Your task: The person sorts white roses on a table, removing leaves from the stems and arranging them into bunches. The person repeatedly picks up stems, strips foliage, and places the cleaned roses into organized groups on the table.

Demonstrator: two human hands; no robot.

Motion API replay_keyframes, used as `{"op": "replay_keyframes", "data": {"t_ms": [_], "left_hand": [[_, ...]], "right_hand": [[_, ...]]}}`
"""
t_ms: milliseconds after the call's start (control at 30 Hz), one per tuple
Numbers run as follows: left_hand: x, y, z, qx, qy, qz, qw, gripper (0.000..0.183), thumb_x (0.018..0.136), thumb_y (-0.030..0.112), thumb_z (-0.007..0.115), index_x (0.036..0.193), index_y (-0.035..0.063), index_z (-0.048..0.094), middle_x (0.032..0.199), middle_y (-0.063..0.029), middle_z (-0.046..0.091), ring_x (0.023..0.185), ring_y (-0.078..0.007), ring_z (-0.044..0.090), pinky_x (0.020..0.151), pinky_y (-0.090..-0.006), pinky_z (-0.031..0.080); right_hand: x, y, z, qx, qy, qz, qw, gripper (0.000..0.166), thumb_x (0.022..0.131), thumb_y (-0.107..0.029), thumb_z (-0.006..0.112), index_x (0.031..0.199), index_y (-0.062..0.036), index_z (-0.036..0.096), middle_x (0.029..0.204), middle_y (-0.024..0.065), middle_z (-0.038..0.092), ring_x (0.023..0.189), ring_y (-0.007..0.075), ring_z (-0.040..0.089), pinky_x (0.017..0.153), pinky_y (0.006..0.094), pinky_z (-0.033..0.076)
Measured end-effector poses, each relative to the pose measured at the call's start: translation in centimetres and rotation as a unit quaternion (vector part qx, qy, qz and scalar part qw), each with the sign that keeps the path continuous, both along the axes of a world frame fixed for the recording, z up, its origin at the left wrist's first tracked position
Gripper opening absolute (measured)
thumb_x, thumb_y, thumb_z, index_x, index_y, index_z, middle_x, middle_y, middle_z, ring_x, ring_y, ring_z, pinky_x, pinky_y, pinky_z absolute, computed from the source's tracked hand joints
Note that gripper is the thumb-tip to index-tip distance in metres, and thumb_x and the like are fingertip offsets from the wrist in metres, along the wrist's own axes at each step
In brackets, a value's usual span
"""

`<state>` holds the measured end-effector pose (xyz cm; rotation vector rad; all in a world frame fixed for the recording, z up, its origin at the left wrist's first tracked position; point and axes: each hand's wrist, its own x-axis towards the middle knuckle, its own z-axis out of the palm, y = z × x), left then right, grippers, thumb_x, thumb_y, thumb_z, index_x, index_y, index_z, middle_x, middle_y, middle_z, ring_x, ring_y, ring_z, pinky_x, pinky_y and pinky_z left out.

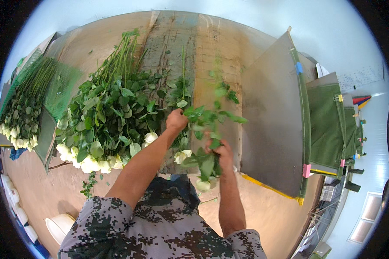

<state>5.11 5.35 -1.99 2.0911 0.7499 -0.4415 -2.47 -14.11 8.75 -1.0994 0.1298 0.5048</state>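
Observation:
My right hand (222, 152) is closed around the stem of a white rose (203, 185), whose bloom hangs below the hand; its leaves and upper stem are blurred. My left hand (177, 119) is at the leaves left of that stem, fingers curled; what they grip cannot be told. Just beneath and left of the hands, another white rose (181, 156) lies on the worktable (217, 39), its stem pointing away from me. To the left lies a large heap of white roses (90, 162) with dense green leaves (116, 100), blooms towards me.
At far left, more white roses (24, 142) lie on green netting (63, 87). A grey panel with a green edge (272, 119) stands right of the hands, with green cloth-covered panels (325, 123) beyond. A white tub (60, 226) is on the floor at lower left.

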Motion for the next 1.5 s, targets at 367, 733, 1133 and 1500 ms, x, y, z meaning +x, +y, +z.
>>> {"op": "replay_keyframes", "data": {"t_ms": [367,733,1133,1500], "left_hand": [[-3.2,0.4,-0.2,-0.038,-0.061,-0.063,0.995,0.027,0.081,0.028,0.060,0.085,0.0006,0.062,0.078,-0.0138,0.066,0.073,-0.0291,0.062,0.070,-0.0425,0.049],[-3.1,-0.6,-0.1,-0.013,-0.051,-0.079,0.996,0.031,0.081,0.031,0.057,0.086,0.0006,0.063,0.089,-0.0211,0.064,0.089,-0.0384,0.060,0.078,-0.0454,0.047],[-4.4,-0.9,-1.6,-0.065,-0.060,-0.060,0.994,0.030,0.080,0.032,0.057,0.084,0.0036,0.067,0.080,-0.0134,0.067,0.080,-0.0311,0.064,0.073,-0.0398,0.049],[-3.4,-3.9,0.7,-0.404,-0.091,0.013,0.910,0.018,0.090,0.007,0.051,0.096,-0.0088,0.058,0.078,-0.0113,0.065,0.069,-0.0186,0.060,0.061,-0.0347,0.047]], "right_hand": [[-12.2,-12.1,23.7,-0.582,-0.454,-0.328,0.590,0.041,0.081,-0.019,0.059,0.114,0.0049,0.058,0.101,0.0157,0.061,0.087,0.0242,0.060,0.075,0.0350,0.051],[7.1,-32.7,13.8,-0.764,-0.236,-0.107,0.591,0.048,0.087,-0.022,0.052,0.126,0.0056,0.046,0.112,0.0235,0.059,0.109,0.0373,0.053,0.092,0.0454,0.040],[12.7,-29.4,0.7,-0.711,-0.247,-0.099,0.651,0.039,0.088,-0.019,0.054,0.121,0.0032,0.051,0.111,0.0225,0.057,0.102,0.0361,0.054,0.090,0.0414,0.042],[-8.4,-33.8,-4.4,-0.678,-0.410,-0.395,0.465,0.039,0.096,-0.029,0.042,0.120,0.0019,0.048,0.114,0.0121,0.054,0.100,0.0199,0.053,0.085,0.0355,0.046]]}}
